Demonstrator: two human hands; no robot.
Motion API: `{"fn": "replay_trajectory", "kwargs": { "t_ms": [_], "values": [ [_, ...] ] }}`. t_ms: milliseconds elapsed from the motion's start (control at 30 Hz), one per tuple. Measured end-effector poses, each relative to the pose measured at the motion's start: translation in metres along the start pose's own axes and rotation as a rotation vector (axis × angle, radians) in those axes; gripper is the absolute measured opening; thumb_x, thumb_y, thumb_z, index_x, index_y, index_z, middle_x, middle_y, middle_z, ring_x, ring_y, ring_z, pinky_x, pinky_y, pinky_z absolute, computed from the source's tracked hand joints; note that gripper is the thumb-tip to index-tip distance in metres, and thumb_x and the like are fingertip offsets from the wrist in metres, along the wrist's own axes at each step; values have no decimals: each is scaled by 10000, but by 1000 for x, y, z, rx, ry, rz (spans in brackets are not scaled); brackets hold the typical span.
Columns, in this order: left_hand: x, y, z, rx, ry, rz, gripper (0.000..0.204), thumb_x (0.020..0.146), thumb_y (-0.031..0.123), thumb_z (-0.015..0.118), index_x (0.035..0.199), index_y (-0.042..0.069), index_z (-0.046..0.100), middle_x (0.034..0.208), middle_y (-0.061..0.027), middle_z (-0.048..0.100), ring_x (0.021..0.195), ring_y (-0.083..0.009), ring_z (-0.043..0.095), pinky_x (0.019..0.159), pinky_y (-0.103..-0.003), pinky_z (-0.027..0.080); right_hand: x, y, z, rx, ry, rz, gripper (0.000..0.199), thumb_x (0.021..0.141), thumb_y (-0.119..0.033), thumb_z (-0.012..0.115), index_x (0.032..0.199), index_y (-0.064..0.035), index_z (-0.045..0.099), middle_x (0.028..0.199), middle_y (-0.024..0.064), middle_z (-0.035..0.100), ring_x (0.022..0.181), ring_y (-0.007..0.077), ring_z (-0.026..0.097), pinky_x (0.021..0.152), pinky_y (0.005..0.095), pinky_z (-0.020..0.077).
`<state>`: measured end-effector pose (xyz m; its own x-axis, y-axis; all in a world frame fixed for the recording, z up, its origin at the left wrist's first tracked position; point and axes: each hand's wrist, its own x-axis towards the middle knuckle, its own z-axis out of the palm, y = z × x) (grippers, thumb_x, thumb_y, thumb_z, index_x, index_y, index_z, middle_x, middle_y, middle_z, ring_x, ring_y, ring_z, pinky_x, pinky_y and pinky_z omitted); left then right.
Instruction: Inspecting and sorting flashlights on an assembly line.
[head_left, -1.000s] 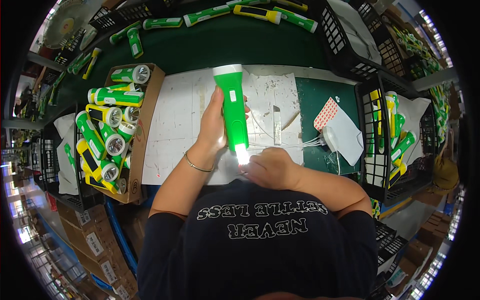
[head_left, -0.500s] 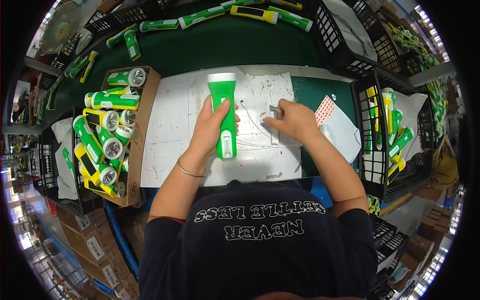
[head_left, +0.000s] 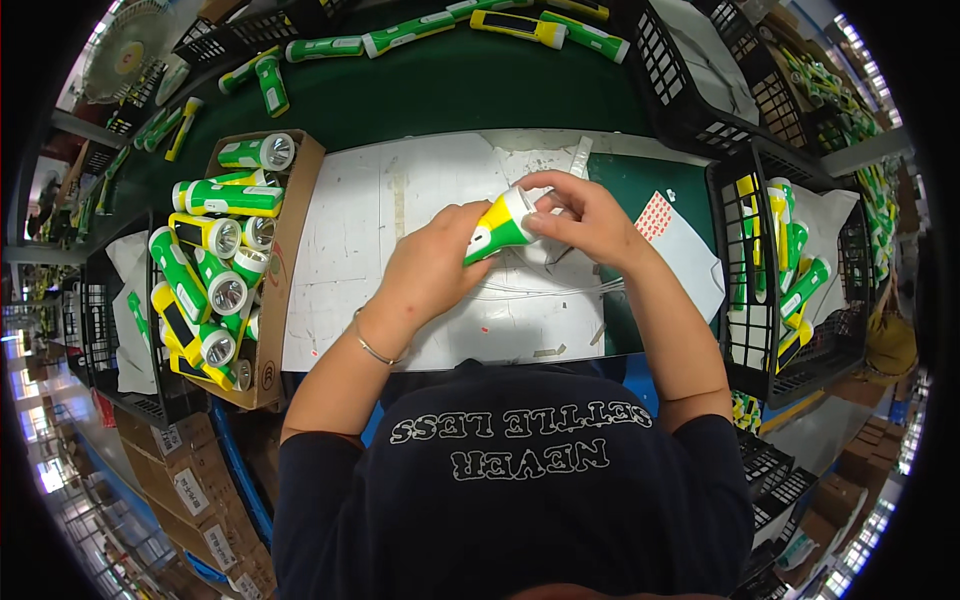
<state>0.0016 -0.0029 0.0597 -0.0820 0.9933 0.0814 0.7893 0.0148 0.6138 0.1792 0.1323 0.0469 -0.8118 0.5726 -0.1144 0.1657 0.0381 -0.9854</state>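
Table (head_left: 440,90) with a dark green top fills the upper part of the view, and a white sheet (head_left: 360,230) scuffed with marks lies across its near half. Black wire baskets (head_left: 735,290) stand along the right side, the nearest one holding green and yellow flashlights on end. A cardboard box (head_left: 285,290) sits at the left edge of the sheet, packed with more green and yellow flashlights (head_left: 205,240), lenses facing inward. Loose flashlights lie in a row at the far edge of the table. A white card with red dots (head_left: 660,220) rests just right of the hands. Above the sheet's middle, the left hand (head_left: 430,275) has its fingers clamped round the body of a green, yellow and white flashlight (head_left: 500,225), tilted up to the right. The right hand (head_left: 585,215) pinches its fingers on the flashlight's white end.
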Motion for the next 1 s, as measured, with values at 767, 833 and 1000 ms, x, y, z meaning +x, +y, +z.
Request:
{"fn": "replay_trajectory", "kwargs": {
  "t_ms": [767,833,1000],
  "values": [
    [-25,-35,7,-349,-57,-242,591,755,245,660,1208,-45,417,1103,-224,549,1001,-326,568,861,-352,452,24,40,33,-569,264,132,422,744,-337,682,1064,-80,588,876,56,583,716,186,588,627,305,464],
    [-26,-37,10,-438,-47,-264,621,756,247,674,1217,-54,387,1110,-224,532,1009,-305,560,868,-345,445,25,53,50,-884,290,17,377,743,-352,661,986,-72,594,854,95,598,742,271,606,646,357,482],
    [-26,-37,8,-459,-22,-345,634,743,249,700,1210,-41,386,1079,-211,541,973,-287,568,853,-337,449,29,65,56,-789,244,-20,311,777,-316,632,958,-72,568,906,91,600,789,272,614,677,372,493]
  ]
}}
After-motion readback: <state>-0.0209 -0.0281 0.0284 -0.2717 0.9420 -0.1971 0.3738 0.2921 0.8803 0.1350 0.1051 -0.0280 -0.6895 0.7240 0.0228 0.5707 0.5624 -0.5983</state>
